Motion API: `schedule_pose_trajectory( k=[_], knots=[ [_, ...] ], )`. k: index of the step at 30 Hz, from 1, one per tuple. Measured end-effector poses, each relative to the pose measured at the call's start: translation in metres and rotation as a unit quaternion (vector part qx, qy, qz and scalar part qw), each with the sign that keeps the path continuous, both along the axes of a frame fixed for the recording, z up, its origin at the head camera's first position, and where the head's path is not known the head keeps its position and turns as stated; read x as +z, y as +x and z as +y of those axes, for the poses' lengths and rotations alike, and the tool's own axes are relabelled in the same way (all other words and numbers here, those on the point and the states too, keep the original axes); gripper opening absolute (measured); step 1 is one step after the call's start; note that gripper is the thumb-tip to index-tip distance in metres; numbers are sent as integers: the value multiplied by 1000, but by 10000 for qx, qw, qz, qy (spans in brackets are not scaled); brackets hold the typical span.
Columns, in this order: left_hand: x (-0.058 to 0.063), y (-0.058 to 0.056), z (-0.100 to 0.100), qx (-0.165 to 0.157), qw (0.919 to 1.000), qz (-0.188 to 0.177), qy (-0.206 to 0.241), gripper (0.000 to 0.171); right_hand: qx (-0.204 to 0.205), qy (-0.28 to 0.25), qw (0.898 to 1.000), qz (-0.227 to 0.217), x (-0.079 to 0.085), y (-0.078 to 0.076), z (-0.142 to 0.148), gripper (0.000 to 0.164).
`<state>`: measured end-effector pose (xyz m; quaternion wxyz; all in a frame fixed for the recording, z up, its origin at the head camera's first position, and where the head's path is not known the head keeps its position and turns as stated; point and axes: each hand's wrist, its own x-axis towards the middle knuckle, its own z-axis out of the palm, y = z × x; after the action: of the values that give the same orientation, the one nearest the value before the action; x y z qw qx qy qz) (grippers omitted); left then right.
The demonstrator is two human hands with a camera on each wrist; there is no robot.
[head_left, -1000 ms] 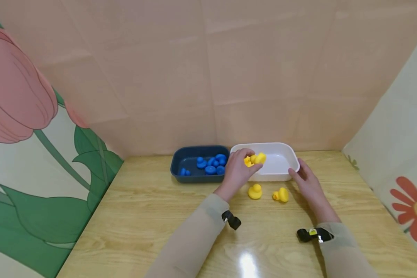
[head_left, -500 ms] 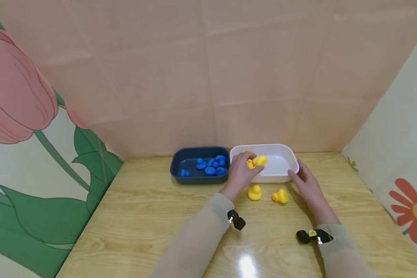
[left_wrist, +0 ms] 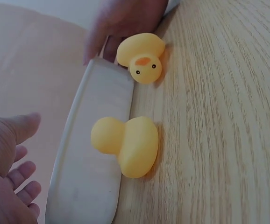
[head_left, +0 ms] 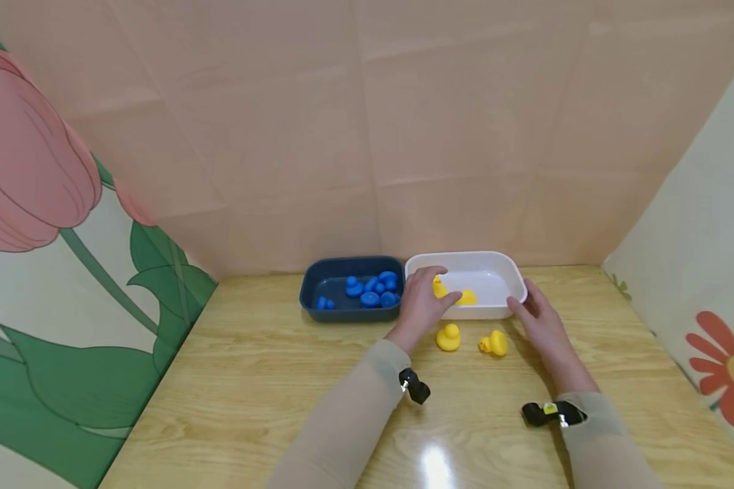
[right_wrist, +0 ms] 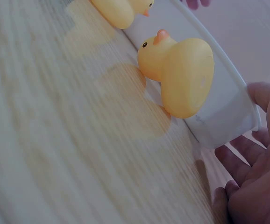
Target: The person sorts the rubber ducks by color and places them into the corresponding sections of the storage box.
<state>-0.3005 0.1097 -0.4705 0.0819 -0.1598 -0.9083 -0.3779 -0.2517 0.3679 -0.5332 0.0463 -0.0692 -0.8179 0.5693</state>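
Note:
My left hand (head_left: 421,304) is over the left end of the white tray (head_left: 492,272), its thumb and fingers spread and apart. Below the fingers, yellow rubber ducks lie in the tray; one duck (head_left: 468,297) shows past the thumb, another (head_left: 438,288) is partly hidden by the hand. My right hand (head_left: 539,320) grips the tray's right end, thumb at the rim and fingers around the outer wall. On the table before the tray, one rubber duck (head_left: 448,337) stands upright and a second (right_wrist: 186,77) lies on its side.
A dark blue tray (head_left: 324,272) with several blue rubber ducks (head_left: 370,299) stands against the white tray's left side. Behind both trays rises a pinkish-beige backdrop (head_left: 465,136). The wooden table (head_left: 251,380) extends toward me.
The yellow duck that my left hand held has been let go and now lies lower, inside the white tray. My left fingers have spread apart. The right hand keeps its place.

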Motion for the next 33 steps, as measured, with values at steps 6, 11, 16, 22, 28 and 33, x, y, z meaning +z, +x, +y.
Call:
schedule_pose_trajectory(
  k=[6,11,16,22,28,33],
  knots=[
    [1,3,-5,28,9999,-34,144,54,6,24,10000,5,-1,-1,0,103],
    [0,8,-11,-44,9996,106,258,54,11,-34,10000,87,-1,-2,0,99],
    [0,19,-16,-73,9991,123,407,54,-10,7,10000,28,0,-2,1,99],
    [-2,35,-23,-168,9981,-78,593,55,-31,23,9999,120,2,0,1,96],
    [-9,47,-32,-173,9974,-180,677,57,-55,42,9999,90,2,3,0,99],
    [-15,53,-37,-167,9959,-321,831,57,-46,68,10000,55,2,4,1,100]
  ],
)
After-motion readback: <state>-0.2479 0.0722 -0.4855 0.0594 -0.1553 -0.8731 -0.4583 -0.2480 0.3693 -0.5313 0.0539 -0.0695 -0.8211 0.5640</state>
